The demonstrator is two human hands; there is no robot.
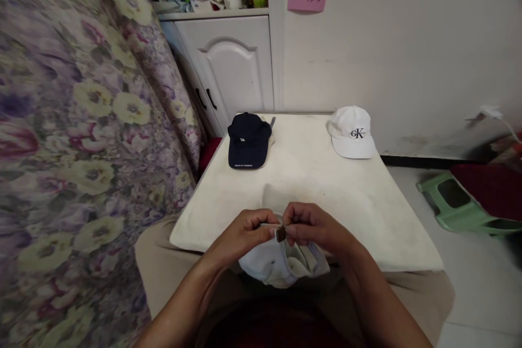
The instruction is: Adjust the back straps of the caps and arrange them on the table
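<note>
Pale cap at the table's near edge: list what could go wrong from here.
The brown piece at the pale cap is small and sits between the left grip and right grip; either might fumble it.
Held at the near edge of the table, the cap could drop if both let go.
The navy cap lies near the table's left edge; a bump might knock it off.

We are holding a pale, whitish cap (261, 265) tilted at the near edge of the table (302, 166), its hollow inside partly showing; at its upper edge we are pinching a small brown piece (281, 235), squarish in outline.
</note>
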